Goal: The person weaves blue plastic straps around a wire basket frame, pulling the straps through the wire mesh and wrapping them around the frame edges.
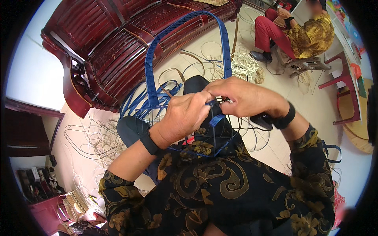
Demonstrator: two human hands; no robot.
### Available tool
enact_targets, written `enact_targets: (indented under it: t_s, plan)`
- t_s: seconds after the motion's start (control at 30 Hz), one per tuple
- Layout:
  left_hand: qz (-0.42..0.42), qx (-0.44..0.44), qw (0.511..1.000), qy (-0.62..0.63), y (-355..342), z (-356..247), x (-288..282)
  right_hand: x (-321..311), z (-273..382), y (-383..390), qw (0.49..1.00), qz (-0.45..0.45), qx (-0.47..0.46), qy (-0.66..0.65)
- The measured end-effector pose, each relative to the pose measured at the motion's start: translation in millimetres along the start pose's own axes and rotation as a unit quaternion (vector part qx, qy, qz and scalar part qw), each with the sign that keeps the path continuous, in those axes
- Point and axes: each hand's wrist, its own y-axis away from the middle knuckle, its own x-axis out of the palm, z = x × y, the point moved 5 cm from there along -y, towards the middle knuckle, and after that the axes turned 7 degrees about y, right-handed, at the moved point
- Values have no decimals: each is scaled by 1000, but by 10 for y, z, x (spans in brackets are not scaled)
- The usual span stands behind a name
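Note:
A wire basket frame edged in dark blue strip rests on my lap, its tall blue strap handle arching upward. My left hand is closed on the frame's upper rim. Beside it my right hand is also closed at the rim, around a small dark and metallic bit that I cannot make out, and their fingers meet there. Just below the right hand a short blue strip hangs over the frame. A small red item shows through the lower frame.
A carved red wooden bench stands ahead. Blue strips, wire frames and pale cord coils lie on the floor. At upper right another person sits on a low stool, beside red stools and a round wooden board.

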Motion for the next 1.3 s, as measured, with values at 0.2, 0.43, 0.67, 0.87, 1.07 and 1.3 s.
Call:
enact_targets:
  t_s: [0.2, 0.43, 0.67, 0.87, 1.07, 1.3]
  plan:
    - [35, 31, 998, -37, -4, -27, 69, -111, -230, -111, 972, 225, 23, -69]
    - [20, 15, 998, -61, 23, -36, 54, -143, -310, -288, 932, 355, 63, -49]
    - [-10, -19, 1000, -12, 32, 53, 37, -323, -169, -109, 991, 101, -77, -47]
    - [82, -179, 969, 147, -39, 99, -24, -351, -203, 35, 994, 66, -51, -75]
    - [146, -265, 914, 270, -96, 176, -18, -397, -105, 64, 992, 3, -107, -59]
    - [139, -228, 912, 312, -116, 217, 26, -475, -72, 138, 991, 36, -70, -111]
